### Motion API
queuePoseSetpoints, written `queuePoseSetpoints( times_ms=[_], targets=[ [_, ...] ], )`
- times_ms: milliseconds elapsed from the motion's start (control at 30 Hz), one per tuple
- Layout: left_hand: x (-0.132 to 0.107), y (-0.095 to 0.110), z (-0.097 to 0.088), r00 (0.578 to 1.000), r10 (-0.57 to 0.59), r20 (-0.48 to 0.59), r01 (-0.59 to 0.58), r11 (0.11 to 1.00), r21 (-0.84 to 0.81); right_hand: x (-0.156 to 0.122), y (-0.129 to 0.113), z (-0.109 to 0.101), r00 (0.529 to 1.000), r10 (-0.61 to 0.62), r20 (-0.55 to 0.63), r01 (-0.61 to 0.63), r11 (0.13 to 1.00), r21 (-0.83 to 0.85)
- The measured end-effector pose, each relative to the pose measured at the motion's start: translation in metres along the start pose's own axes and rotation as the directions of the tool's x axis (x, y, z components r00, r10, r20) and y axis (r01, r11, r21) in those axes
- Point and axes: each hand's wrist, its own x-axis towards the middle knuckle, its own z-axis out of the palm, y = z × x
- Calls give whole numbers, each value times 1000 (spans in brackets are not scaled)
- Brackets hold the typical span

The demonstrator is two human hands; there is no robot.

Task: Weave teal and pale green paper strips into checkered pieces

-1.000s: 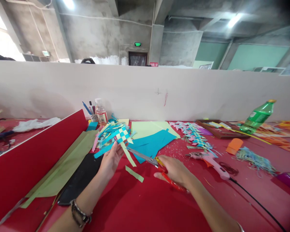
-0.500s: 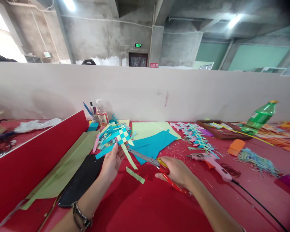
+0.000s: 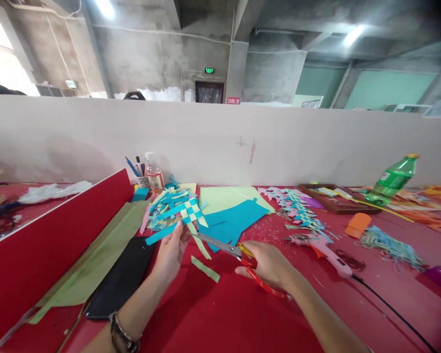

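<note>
Between the thumb and fingers of my left hand [image 3: 173,247] is a woven paper piece [image 3: 192,211], a blue and pale-yellow checker with loose strip ends sticking out. My right hand [image 3: 266,264] is wrapped round red-handled scissors [image 3: 220,243]. Their blades point left and reach the pale-yellow strip [image 3: 202,246] that hangs from the weave beside my left fingers. A cut-off pale-green strip [image 3: 205,268] lies on the red table just below. Behind the woven piece is a heap of blue and yellow paper scraps [image 3: 165,208].
Blue paper sheets [image 3: 238,218] lie behind the scissors. A pink glue gun [image 3: 325,250] with a black cord rests at right, near finished woven strips [image 3: 297,208]. A black phone [image 3: 121,279] lies left, along a red divider [image 3: 66,211]. A green bottle [image 3: 393,181] stands far right.
The scissor blades have shifted slightly left and up against the hanging yellow strip. The woven piece has moved a little to the right and down in my left hand.
</note>
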Motion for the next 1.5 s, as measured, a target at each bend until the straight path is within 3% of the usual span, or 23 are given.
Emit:
queuePoseSetpoints(
  times_ms=[567, 933, 1500],
  targets=[
    [2, -4, 0, 998, -40, -52, 37, 997, -65, 0, 1, 0, 1000, 4, 14, -3, 1000, -30],
    [1, -3, 0, 999, -42, 9, 43, 999, -32, 0, 0, -1, 1000, 11, 6, -11, 1000, -8],
    [6, -7, -5, 996, -93, -17, 92, 995, -47, -1, 2, 0, 1000, 27, 10, -27, 1000, -15]
  ],
)
